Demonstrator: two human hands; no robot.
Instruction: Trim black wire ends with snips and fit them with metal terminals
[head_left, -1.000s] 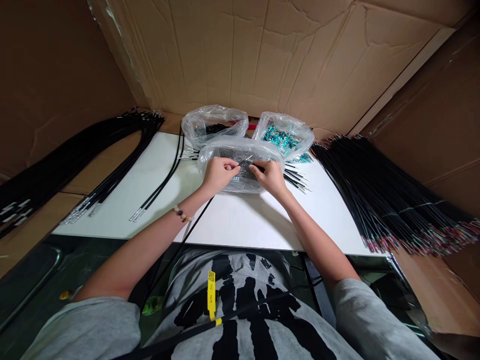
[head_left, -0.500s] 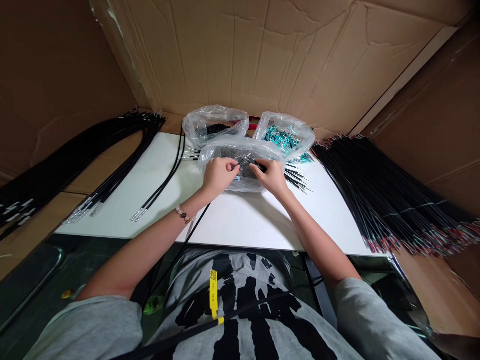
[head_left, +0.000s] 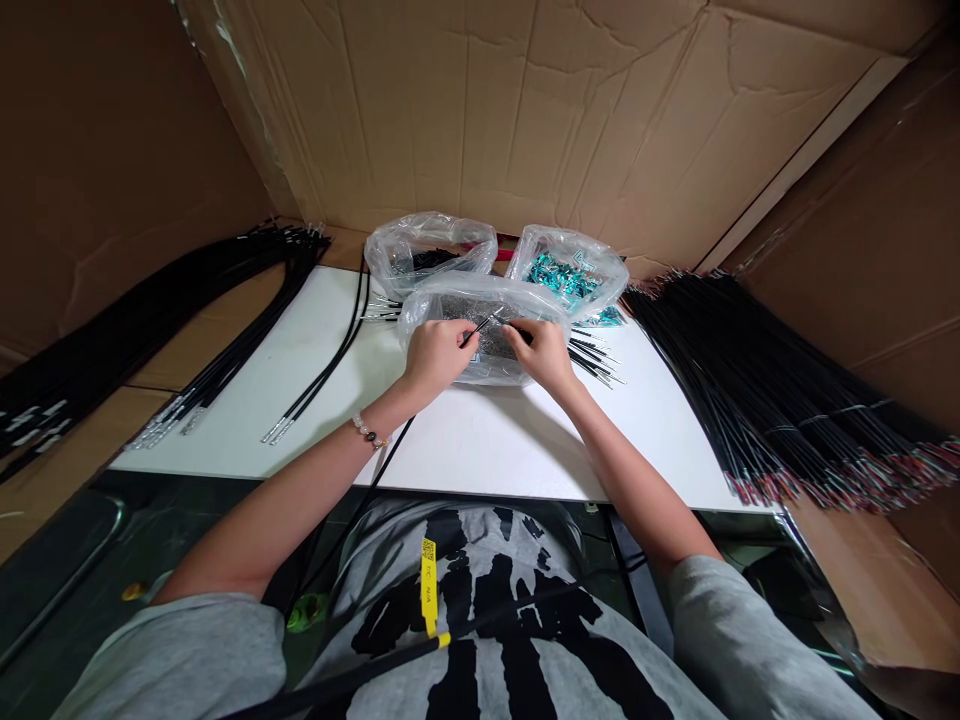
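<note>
My left hand [head_left: 437,358] is closed in a pinch on a thin black cable [head_left: 388,458], whose end points up and right from the fingers. The cable's length hangs below the wrist, over the table edge. Facing it, my right hand [head_left: 545,352] is closed around a slim dark piece, tip toward the cable end; its kind is too small to make out. The two tips nearly meet, and I cannot tell if they touch. Both hands are over a clear plastic bag [head_left: 510,375] filled with tiny grey metallic pieces.
Behind are a bag of black parts [head_left: 435,258] and a bag of teal parts [head_left: 562,280]. Cable bundles [head_left: 247,290] lie left; a large stack of black cables [head_left: 780,380] lies right. Cable ends [head_left: 592,360] stick out beside the front bag. Cardboard walls [head_left: 487,120] enclose the white table [head_left: 480,450].
Both hands stay nearly in place over the bag. The left fingers have shifted slightly around the cable, and the right fingers have moved a little on the dark piece.
</note>
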